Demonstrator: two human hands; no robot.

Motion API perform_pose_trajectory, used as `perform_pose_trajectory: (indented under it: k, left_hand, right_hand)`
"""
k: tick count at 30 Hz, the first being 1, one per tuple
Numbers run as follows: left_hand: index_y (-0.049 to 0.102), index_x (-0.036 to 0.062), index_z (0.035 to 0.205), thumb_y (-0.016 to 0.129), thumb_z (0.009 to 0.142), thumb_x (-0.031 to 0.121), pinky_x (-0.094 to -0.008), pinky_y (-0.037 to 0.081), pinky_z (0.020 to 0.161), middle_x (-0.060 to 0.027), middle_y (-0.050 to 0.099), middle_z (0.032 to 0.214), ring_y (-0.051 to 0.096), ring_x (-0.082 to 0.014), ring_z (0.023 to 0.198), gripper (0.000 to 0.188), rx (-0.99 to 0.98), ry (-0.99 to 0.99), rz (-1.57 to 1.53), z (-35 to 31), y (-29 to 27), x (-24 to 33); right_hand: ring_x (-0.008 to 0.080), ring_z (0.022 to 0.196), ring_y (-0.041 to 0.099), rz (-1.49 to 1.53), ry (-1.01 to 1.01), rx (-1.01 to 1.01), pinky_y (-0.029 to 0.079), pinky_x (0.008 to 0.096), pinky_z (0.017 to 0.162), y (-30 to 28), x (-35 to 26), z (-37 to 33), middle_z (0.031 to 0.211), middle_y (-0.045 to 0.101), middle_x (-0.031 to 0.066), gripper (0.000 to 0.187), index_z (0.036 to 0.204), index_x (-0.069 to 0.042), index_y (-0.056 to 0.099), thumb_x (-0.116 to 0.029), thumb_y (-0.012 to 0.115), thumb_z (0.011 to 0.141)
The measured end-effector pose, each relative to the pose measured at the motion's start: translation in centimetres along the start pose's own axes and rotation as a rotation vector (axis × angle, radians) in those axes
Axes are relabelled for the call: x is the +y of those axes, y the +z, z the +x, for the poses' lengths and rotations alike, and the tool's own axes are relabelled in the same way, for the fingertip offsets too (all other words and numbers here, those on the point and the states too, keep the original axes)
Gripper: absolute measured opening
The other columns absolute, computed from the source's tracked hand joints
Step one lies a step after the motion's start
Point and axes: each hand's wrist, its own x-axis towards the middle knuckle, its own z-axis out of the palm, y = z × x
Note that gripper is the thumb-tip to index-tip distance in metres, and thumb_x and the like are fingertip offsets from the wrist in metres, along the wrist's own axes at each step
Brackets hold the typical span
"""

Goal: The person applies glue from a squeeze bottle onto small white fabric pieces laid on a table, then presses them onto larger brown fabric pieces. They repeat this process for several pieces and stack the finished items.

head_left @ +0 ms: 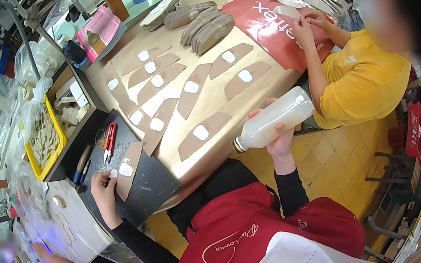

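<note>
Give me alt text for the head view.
A person's right hand holds a tipped whitish bottle; the left hand holds a small white piece over a black board. Brown pieces with white patches lie on the table, beside a co-worker in yellow.

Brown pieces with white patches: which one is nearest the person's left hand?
The brown piece on the dark board, right beside the left hand; the other patched pieces lie farther off, mainly on the shiny tan covering.

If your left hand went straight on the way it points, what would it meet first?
Probably the brown piece with the white patch, lying on the dark board just beyond the left hand and its small white piece. One view leaves any height gap unclear.
</note>
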Motion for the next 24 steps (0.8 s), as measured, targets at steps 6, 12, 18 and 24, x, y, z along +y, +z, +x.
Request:
perform_pose_trajectory:
  k: [6, 12, 18, 24]
  left_hand:
    - [0.063, -0.0008, 0.093, 0.070, 0.089, 0.003, -0.0266, 0.049, 0.085, -0.0064, 0.068, 0.104, 0.063, -0.0130, 0.093, 0.009, 0.353, -0.071, -0.412, -0.7, -1.6, -1.4]
    - [0.070, -0.0038, 0.103, 0.065, 0.096, 0.007, -0.0258, 0.050, 0.082, -0.0069, 0.072, 0.093, 0.064, -0.0105, 0.086, 0.014, 0.559, -0.169, -0.654, -2.7, 2.4, 8.7]
    - [0.069, -0.0069, 0.117, 0.063, 0.095, 0.006, -0.0249, 0.052, 0.084, -0.0084, 0.074, 0.100, 0.066, -0.0115, 0.087, 0.027, -0.080, -0.163, -1.040, -5.8, 10.8, 20.0]
    - [0.066, -0.0075, 0.124, 0.062, 0.097, 0.007, -0.0206, 0.050, 0.078, -0.0081, 0.075, 0.102, 0.065, -0.0064, 0.089, 0.030, -0.211, -0.135, -1.099, -7.3, 11.8, 22.4]
  right_hand:
    - [0.0351, 0.098, 0.067, -0.064, -0.027, 0.017, 0.058, 0.0448, 0.082, -0.3, -1.2, -0.2, 0.107, 0.064, 0.0271, 0.085, 0.137, -0.003, 0.039, -0.052, 0.078, 0.078]
    - [0.0360, 0.104, 0.064, -0.099, -0.130, 0.049, 0.056, 0.0456, 0.088, 2.0, -0.7, -0.1, 0.113, 0.061, 0.0286, 0.089, 0.139, -0.005, 0.036, -0.056, 0.077, 0.079]
    - [0.0395, 0.107, 0.063, -0.227, -0.298, -0.057, 0.054, 0.0478, 0.092, 5.5, 0.7, -0.9, 0.117, 0.060, 0.0320, 0.096, 0.142, -0.009, 0.032, -0.062, 0.078, 0.078]
    - [0.0403, 0.108, 0.064, -0.413, -0.543, -0.232, 0.058, 0.0433, 0.085, 5.7, 1.4, -1.1, 0.122, 0.057, 0.0320, 0.096, 0.142, -0.006, 0.028, -0.054, 0.081, 0.078]
